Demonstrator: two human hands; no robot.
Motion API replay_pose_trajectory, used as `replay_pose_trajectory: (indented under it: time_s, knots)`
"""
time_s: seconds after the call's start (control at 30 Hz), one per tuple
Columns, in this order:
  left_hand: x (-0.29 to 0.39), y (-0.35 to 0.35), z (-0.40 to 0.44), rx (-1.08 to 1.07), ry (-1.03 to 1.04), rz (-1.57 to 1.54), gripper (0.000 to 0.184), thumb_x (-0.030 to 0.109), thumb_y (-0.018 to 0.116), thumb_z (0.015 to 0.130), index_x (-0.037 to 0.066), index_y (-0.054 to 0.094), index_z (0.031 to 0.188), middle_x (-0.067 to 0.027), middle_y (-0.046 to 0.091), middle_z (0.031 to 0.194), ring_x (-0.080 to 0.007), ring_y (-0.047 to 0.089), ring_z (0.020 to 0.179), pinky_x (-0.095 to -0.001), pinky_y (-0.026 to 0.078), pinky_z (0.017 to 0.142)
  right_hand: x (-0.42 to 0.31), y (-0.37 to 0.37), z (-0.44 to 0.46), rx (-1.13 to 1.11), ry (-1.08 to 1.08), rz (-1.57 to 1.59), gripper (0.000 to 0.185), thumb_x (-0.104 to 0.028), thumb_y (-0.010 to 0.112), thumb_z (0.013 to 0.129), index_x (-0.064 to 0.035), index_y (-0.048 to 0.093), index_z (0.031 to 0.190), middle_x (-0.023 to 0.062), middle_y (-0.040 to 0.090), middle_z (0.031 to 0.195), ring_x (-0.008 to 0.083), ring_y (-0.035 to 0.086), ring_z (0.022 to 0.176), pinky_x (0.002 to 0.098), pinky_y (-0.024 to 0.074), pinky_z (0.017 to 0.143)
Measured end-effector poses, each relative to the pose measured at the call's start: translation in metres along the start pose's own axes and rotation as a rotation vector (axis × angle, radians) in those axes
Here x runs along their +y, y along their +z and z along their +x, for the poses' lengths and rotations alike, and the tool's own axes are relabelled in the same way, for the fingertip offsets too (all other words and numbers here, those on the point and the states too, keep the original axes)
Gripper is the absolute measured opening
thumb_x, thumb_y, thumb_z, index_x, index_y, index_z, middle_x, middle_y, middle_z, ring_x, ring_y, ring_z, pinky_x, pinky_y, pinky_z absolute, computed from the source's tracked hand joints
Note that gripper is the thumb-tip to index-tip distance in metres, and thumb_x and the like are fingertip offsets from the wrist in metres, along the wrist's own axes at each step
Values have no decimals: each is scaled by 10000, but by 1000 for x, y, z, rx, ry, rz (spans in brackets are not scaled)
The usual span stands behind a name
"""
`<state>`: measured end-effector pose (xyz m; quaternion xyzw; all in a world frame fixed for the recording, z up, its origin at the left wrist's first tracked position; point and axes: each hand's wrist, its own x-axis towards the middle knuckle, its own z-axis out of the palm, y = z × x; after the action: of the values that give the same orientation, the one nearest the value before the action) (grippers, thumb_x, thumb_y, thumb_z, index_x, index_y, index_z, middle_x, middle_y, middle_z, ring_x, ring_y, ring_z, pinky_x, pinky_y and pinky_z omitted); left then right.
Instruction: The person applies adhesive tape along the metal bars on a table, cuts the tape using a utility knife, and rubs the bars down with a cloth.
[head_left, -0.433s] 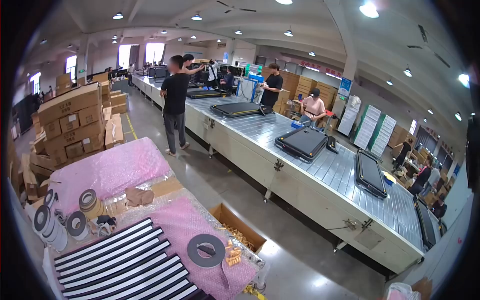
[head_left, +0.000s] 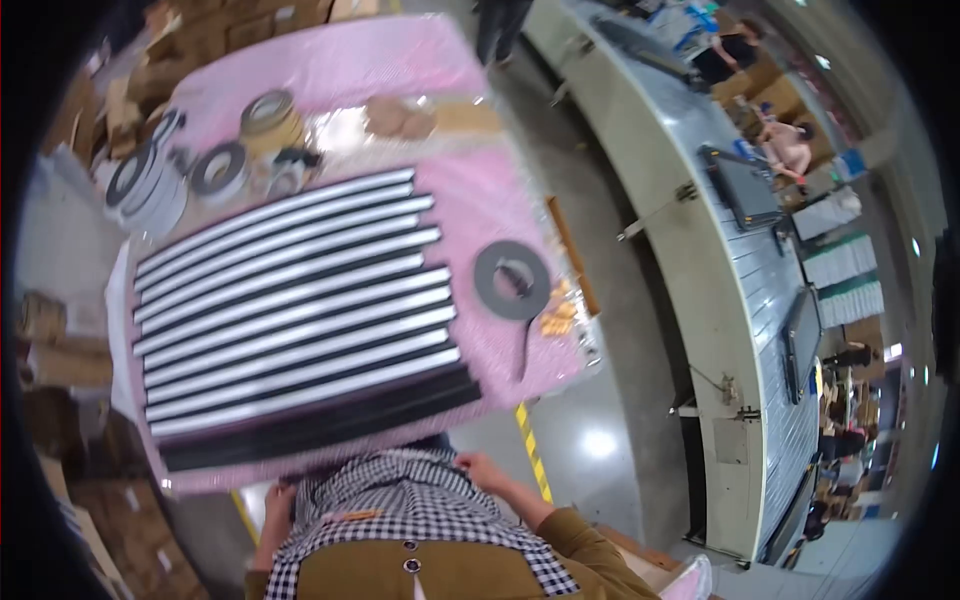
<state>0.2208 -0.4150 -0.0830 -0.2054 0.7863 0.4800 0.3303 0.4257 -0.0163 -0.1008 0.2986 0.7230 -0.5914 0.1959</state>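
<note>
My right hand [head_left: 482, 471] is closed at the right edge of a black-and-white checked apron [head_left: 400, 505], its fingers gripping the cloth. At the apron's left edge is my left hand [head_left: 278, 507]; its fingers are partly hidden and blurred. In front of both hands, on the table, lie several black strips with white faces [head_left: 300, 285] side by side. Plain black strips [head_left: 320, 430] lie nearest to me. A grey roll of tape [head_left: 488, 285] rests flat to their right, its loose end hanging toward me. Orange curled scraps [head_left: 560, 315] sit beside it.
Pink bubble wrap [head_left: 350, 65] covers the table. Several tape rolls [head_left: 217, 170] stand at its left, near brown crumpled paper [head_left: 400, 118]. Cardboard boxes [head_left: 125, 530] stand at the left. Across the aisle runs a long metal-topped conveyor [head_left: 675, 200] with black flat machines [head_left: 742, 187]; people work beyond it.
My view has swung down and tilted, bringing the apron and both my hands into sight. The strips and tape rolls on the table appear unmoved.
</note>
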Motion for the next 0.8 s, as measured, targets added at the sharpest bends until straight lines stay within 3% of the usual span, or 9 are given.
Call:
replay_pose_trajectory:
  time_s: [0.07, 0.17, 0.23, 0.37, 0.43, 0.53, 0.57, 0.67, 0.8]
  knots:
    - [-23, -14, 19, 69, -13, 106, 192, 126, 665, 756, 11, 626, 905, -69, 632, 794, -153, 577, 755, -298, 467, 686, -7, 2, -3, 62, 83, 72, 198, -193, 634, 835, -2, 671, 873, 101, 675, 788, 142, 623, 735, 298, 498, 684]
    - [-14, -25, 21, 121, 118, 642, 228, 140, 688, 742, -1, 627, 910, -119, 649, 856, -189, 610, 808, -307, 482, 703, 11, 4, -4, 237, 5, -64, 208, -203, 629, 857, 0, 673, 874, 77, 664, 743, 132, 607, 680, 289, 495, 645]
    - [-9, -26, 28, 128, 534, 856, 251, 153, 698, 735, 0, 633, 924, -152, 651, 874, -232, 628, 826, -335, 499, 699, 13, -1, -6, 298, 34, 47, 255, -243, 657, 856, 1, 666, 928, 69, 662, 769, 119, 600, 728, 264, 481, 657]
    - [84, 3, 0, -162, 337, 623, 250, 164, 697, 769, 13, 639, 960, -134, 649, 941, -238, 624, 843, -354, 503, 730, -16, -6, -13, 309, 104, 61, 291, -273, 653, 861, 5, 659, 949, 104, 669, 799, 182, 622, 734, 301, 491, 672]
    - [126, 21, -25, -432, 401, 337, 282, 164, 688, 805, 24, 637, 1045, -142, 628, 1049, -237, 621, 926, -350, 488, 810, -12, 5, -10, 347, 21, -37, 307, -286, 654, 860, 2, 653, 965, 112, 665, 794, 208, 622, 728, 318, 493, 675]
    - [153, 41, -45, -712, 544, 425, 338, 225, 657, 856, 25, 618, 1126, -130, 598, 1120, -221, 602, 991, -331, 464, 872, 6, 30, -1, 425, -172, -237, 341, -313, 657, 859, -2, 640, 997, 128, 658, 785, 261, 623, 718, 351, 497, 681]
    - [147, 42, -41, -709, 543, 424, 338, 225, 657, 856, 25, 618, 1126, -130, 598, 1120, -221, 602, 991, -331, 464, 872, 25, 46, -1, 391, -113, -377, 362, -325, 667, 845, 1, 631, 998, 146, 658, 788, 296, 627, 721, 377, 500, 677]
    - [91, 48, -18, -529, 76, 241, 399, 286, 618, 887, 12, 597, 1176, -123, 610, 1061, -204, 578, 1025, -306, 440, 907, 46, 63, -3, 304, 5, -660, 406, -349, 687, 817, 7, 613, 1000, 181, 659, 794, 368, 635, 727, 430, 506, 668]
    - [20, -4, 4, -341, 132, 327, 416, 353, 606, 889, -8, 615, 1095, -90, 643, 924, -219, 611, 897, -320, 484, 812, 8, 48, -10, 176, 149, -245, 334, -311, 666, 838, 3, 562, 890, 198, 627, 761, 385, 607, 712, 449, 492, 660]
